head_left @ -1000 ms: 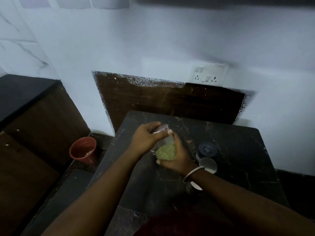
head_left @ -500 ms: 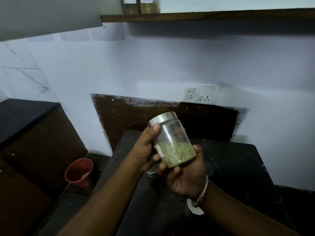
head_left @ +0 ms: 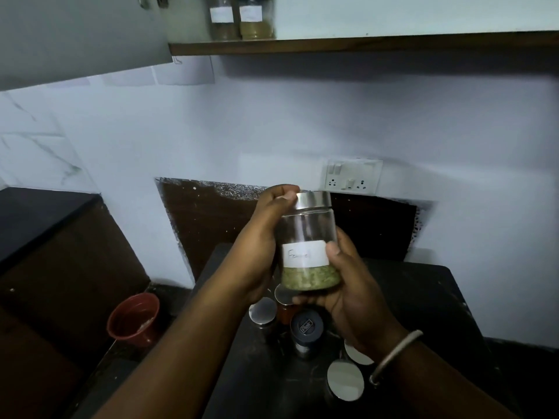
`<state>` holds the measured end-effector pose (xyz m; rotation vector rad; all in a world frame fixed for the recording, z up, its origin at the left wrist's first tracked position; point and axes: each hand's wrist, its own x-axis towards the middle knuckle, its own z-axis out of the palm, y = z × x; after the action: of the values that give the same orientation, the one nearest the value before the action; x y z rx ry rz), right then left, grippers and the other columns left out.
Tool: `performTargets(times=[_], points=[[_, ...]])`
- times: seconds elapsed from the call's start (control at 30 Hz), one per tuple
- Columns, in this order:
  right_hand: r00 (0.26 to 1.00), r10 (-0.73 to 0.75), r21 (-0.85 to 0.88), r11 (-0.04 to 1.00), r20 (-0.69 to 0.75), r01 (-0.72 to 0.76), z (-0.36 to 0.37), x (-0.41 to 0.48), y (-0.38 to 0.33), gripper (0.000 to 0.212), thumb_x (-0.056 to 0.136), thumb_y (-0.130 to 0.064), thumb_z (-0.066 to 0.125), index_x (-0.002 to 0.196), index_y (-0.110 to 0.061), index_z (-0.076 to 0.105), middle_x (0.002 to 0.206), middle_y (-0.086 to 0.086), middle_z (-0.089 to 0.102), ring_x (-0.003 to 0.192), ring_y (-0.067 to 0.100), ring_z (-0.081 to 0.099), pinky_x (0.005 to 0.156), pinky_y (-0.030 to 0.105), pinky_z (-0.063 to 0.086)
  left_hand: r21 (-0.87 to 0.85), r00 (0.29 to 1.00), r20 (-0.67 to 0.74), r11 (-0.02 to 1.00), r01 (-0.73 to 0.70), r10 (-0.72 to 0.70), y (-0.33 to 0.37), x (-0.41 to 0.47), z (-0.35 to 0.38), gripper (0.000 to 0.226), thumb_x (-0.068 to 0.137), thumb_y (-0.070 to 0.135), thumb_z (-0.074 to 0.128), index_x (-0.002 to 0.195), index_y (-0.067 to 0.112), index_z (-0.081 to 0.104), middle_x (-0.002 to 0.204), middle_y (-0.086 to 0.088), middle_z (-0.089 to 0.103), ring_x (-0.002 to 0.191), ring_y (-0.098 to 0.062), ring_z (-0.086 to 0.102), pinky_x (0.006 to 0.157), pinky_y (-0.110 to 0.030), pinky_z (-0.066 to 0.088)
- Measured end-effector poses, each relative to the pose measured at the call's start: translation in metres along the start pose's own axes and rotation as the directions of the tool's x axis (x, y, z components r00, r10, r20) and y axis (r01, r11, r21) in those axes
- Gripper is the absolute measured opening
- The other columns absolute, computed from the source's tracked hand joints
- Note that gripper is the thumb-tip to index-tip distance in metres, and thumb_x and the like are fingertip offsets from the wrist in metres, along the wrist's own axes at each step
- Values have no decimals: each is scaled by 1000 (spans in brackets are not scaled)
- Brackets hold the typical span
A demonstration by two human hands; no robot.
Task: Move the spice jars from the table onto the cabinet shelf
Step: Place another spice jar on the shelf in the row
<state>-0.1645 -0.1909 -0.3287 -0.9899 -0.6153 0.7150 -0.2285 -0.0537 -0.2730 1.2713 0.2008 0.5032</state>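
Note:
I hold a clear glass jar [head_left: 308,252] upright above the dark table [head_left: 423,297]. It has a silver lid, a white handwritten label and green spice in its bottom third. My left hand [head_left: 266,237] grips its left side with fingers on the lid. My right hand [head_left: 348,285] cups its base and right side. Several more jars stand on the table below, among them a silver-lidded jar [head_left: 262,311], a dark-lidded jar [head_left: 306,329] and another silver-lidded jar [head_left: 344,379]. On the wooden cabinet shelf [head_left: 363,43] above, two labelled jars [head_left: 240,18] stand at its left end.
An open grey cabinet door [head_left: 75,37] hangs at the upper left. A switch and socket plate [head_left: 352,176] is on the wall behind the table. A red pot [head_left: 134,319] sits on the floor to the left, beside a dark counter [head_left: 36,219].
The jar has been lifted from the table and turned upright, its label now facing me. My view has tilted up, bringing the shelf and its two jars into sight.

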Motion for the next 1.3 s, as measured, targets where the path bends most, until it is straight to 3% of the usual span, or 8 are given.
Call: performTargets(times=[0.17,0.63,0.77,0.83,0.9,1.03,1.2,1.3], points=[[993,115,165,979,28,-118,4,-1,-4,72,82,-59,61,138,-14,56,124,34,63,88,44,69,56,37,58,49,1000,-1,998,-31,31,3,-2,4,34,92,39,59,119,19,62,102,2,73,93,-16,70,78,-33,58],[997,61,152,986,45,-67,15,10,-15,76,81,-60,61,139,-13,55,117,27,68,83,37,74,57,39,60,-42,986,56,987,-154,156,15,4,5,18,97,37,56,108,23,61,95,2,72,85,-15,72,66,-30,59],[993,-113,-34,993,16,113,19,25,-37,60,87,-56,54,140,-30,54,128,11,70,110,35,72,80,51,62,-40,979,65,981,-192,194,35,20,9,23,95,36,58,110,19,61,101,-7,69,89,-22,69,71,-33,60],[968,-252,-134,959,11,252,22,37,-58,63,89,-52,54,149,-36,43,137,-1,66,126,24,65,95,44,58,-32,970,103,975,-218,220,51,32,13,24,94,35,59,111,18,61,101,-9,68,87,-23,69,71,-33,59],[935,-350,-266,897,58,352,27,51,-92,71,85,-52,59,151,-49,34,130,-8,68,119,14,68,88,28,58,1,955,126,963,-271,269,74,47,18,26,92,35,61,112,18,61,102,-11,66,88,-27,67,73,-37,58],[876,-438,-715,544,204,439,45,87,-169,97,67,-66,72,145,-73,14,119,-19,65,104,7,70,81,32,61,46,906,169,915,-401,389,128,87,28,26,91,35,64,114,21,63,103,-15,65,94,-34,62,81,-50,53],[797,-459,-816,226,392,531,87,166,-252,104,61,-70,70,146,-65,11,116,-32,56,106,-5,62,86,15,53,86,830,104,826,-557,549,206,155,32,36,81,47,68,112,28,65,120,-28,65,100,-34,65,88,-61,55],[803,-452,-861,132,389,491,104,241,-290,93,68,-57,80,139,-46,22,103,-23,53,90,-1,60,70,14,48,175,797,20,783,-598,604,242,215,19,39,89,59,60,116,31,64,121,-19,69,102,-28,69,78,-38,58]])
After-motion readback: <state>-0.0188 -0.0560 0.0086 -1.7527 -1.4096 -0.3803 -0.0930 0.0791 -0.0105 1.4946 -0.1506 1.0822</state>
